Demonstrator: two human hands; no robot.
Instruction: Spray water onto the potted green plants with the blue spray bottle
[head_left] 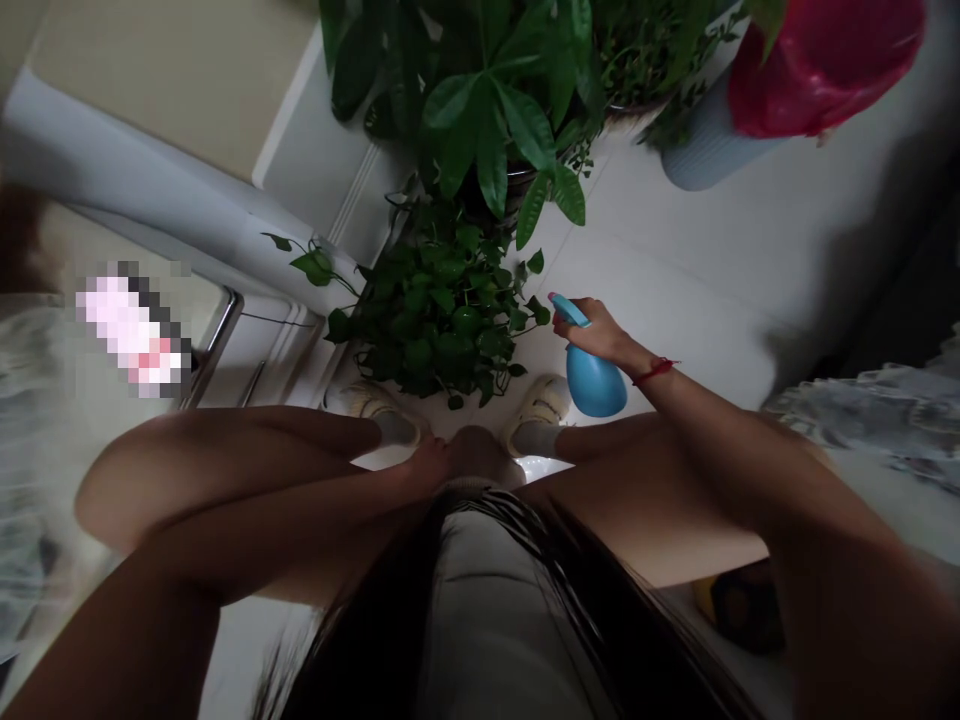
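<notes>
Blue, round-bodied plastic spray bottle (pixel 596 385) is in the grip of the right hand (pixel 598 325), near the green, leafy trailing plant (pixel 450 310); misting seems in hand, and the next squeeze calls for careful aim; the left hand's (pixel 429 464) grip I cannot tell

Right hand (pixel 592 326) grips right of centre, right arm (pixel 731 430) slanting from lower right; left hand (pixel 429 465) lies below centre, left arm (pixel 300 522) from lower left

Dim light leaves the pale floor (pixel 675 255) shadowed rightward, edges blurred.
</notes>
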